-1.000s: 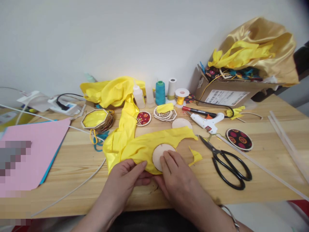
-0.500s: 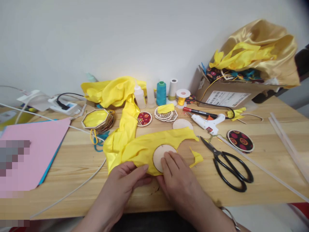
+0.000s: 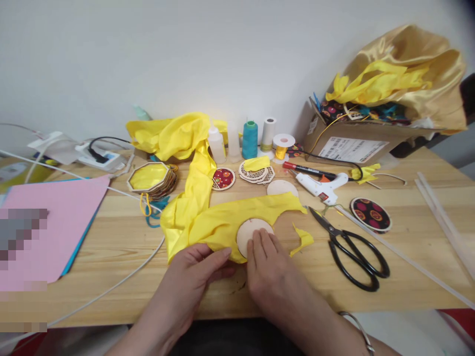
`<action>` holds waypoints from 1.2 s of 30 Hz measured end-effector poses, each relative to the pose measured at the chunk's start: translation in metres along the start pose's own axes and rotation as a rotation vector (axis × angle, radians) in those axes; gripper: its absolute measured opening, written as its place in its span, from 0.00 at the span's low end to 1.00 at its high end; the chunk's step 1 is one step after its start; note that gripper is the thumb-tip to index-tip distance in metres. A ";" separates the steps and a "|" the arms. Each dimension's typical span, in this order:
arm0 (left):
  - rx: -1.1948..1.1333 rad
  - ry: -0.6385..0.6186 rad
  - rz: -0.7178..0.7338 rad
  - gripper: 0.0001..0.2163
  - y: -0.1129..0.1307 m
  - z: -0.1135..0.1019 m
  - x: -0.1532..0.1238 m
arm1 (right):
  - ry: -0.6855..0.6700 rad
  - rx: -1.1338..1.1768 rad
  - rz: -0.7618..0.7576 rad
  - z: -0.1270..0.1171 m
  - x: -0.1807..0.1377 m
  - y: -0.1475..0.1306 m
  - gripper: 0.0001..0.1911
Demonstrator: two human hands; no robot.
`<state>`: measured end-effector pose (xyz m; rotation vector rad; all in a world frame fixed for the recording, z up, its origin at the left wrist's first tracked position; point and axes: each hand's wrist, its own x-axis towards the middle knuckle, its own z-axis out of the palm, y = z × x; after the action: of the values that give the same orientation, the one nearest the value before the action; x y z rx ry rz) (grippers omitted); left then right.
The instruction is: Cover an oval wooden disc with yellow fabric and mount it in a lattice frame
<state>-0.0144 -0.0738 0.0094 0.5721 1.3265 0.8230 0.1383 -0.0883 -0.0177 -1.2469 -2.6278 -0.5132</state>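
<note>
A round wooden disc (image 3: 250, 231) lies on a strip of yellow fabric (image 3: 218, 222) near the front edge of the wooden table (image 3: 111, 247). My right hand (image 3: 272, 277) presses its fingers flat on the disc's near side. My left hand (image 3: 196, 274) is closed in a pinch on the fabric's near edge just left of the disc. The fabric trails back and left towards a bunched yellow heap (image 3: 170, 133).
Black scissors (image 3: 352, 249) and a white glue gun (image 3: 321, 185) lie to the right, with a patterned disc (image 3: 370, 213) and clear sticks (image 3: 441, 222). Behind are thread spools (image 3: 250, 139), bottles, wooden cut-outs (image 3: 256, 173), octagonal frames (image 3: 151, 179) and a cardboard box (image 3: 356, 141) of fabric. Pink paper (image 3: 48, 222) and cables lie left.
The view has shifted slightly. Both hands stay on the disc and fabric, with the left fingers reaching a little further right along the fabric edge.
</note>
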 end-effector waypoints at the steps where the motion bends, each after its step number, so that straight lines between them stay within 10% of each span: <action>1: 0.004 0.002 0.001 0.08 0.000 0.000 0.000 | -0.009 -0.006 -0.008 -0.001 0.001 0.000 0.18; 27: -0.095 0.014 -0.073 0.15 0.006 -0.003 0.000 | -0.339 0.080 -0.067 -0.026 0.023 0.009 0.07; 36: -0.071 -0.005 -0.072 0.15 0.002 -0.004 -0.002 | -0.219 -0.004 -0.089 -0.017 0.015 0.007 0.11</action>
<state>-0.0184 -0.0745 0.0114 0.4676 1.3011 0.8057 0.1346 -0.0805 0.0044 -1.2579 -2.8753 -0.4168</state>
